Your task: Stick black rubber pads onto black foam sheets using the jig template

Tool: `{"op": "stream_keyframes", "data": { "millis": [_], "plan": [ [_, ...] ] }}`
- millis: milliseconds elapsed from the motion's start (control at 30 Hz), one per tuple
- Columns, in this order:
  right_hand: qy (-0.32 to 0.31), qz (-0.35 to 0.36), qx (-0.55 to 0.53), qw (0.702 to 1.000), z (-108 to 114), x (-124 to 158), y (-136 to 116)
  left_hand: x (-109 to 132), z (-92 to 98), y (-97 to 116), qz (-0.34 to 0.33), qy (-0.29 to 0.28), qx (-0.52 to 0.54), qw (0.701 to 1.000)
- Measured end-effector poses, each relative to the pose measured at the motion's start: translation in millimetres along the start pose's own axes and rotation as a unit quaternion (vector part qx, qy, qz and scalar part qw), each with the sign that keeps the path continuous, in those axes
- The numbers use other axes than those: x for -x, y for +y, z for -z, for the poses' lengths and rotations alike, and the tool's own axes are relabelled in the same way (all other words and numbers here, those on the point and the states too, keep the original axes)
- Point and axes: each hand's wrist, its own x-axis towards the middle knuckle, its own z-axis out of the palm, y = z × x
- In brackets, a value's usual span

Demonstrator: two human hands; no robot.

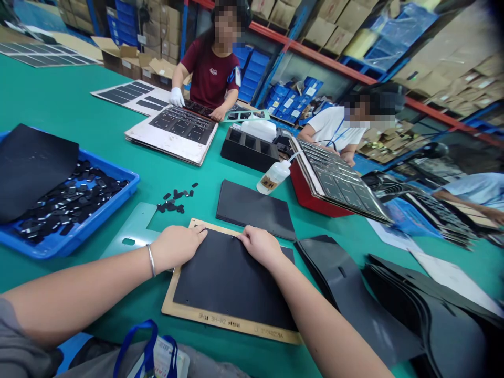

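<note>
A black foam sheet [228, 278] lies on a wooden die board [220, 317] in front of me on the green table [59, 100]. My left hand [177, 245] rests with curled fingers on the sheet's far left corner, a bracelet on the wrist. My right hand [260, 245] presses its bent fingers down on the sheet's far edge, near the middle. Neither hand lifts anything. A second black sheet [254, 208] lies just beyond the board.
A blue tray [94, 218] of small black cut pieces sits at left under a black sheet [31, 165]. Loose pieces [175, 200], a squeeze bottle [274, 177], a black compartment box [248, 148], and stacked black sheets [413, 310] at right. Other people work across the table.
</note>
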Motion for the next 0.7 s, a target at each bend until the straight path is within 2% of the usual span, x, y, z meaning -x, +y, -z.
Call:
{"op": "stream_keyframes", "data": {
  "millis": [67, 167, 367, 500, 600, 700],
  "plan": [
    [0.044, 0.018, 0.011, 0.999, 0, 9, -6, -1, -0.1, 0, -0.003, 0.003, -0.004, 1.000],
    [0.105, 0.086, 0.007, 0.991, -3, 36, -22, -1, 0.9, -1, -0.005, 0.000, -0.002, 1.000],
    [0.054, 0.210, -0.011, 0.976, -35, 121, -55, 1, 3.2, -2, -0.003, -0.016, 0.024, 1.000],
    [0.078, 0.222, 0.015, 0.972, -61, 160, -57, 2, 5.1, -3, -0.002, -0.036, 0.019, 0.999],
    [0.088, 0.211, 0.013, 0.973, -70, 170, -56, 7, 10.4, -4, -0.015, -0.046, 0.030, 0.998],
    [0.086, 0.197, 0.001, 0.977, -69, 171, -57, 23, 17.5, 1, -0.082, -0.057, 0.046, 0.994]
  ]
}}
